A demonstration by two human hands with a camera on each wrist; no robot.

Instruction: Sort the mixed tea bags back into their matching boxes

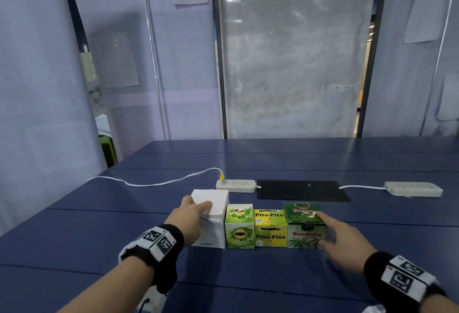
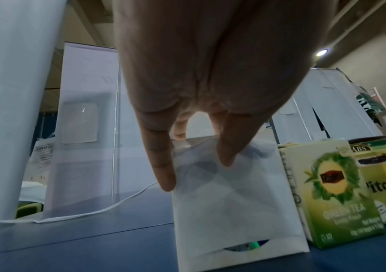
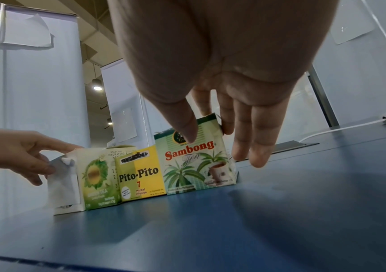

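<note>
Looking at this, four tea boxes stand in a tight row on the blue bench (image 1: 99, 233), touching side to side: a plain white box (image 1: 211, 215), a green tea box (image 1: 239, 227), a yellow Pito-Pito box (image 1: 270, 228) and a Sambong box (image 1: 304, 225). No loose tea bags show in any view, so I'd guess they're inside the boxes, and nothing has been pulled out for sorting.

The left hand (image 1: 192, 218) has thumb and fingers wrapped over the top of the white box, pinching its upper flap. The right hand (image 1: 340, 235) is spread with fingers straight, index tip on the Sambong lid and the rest along its right side, gripping nothing.

Biggest risk as I see it: these are light cardboard and packed together, so tugging one flap open could drag or tip the neighbour, likely the green tea box. The white box's front panel also looks creased, so a hard squeeze might crush it. And with an unmarked box, matching bags to it could go wrong. The power strip (image 1: 235, 185) and its cable (image 1: 149, 184) lie behind the row, apart from it, so not much bother.
</note>
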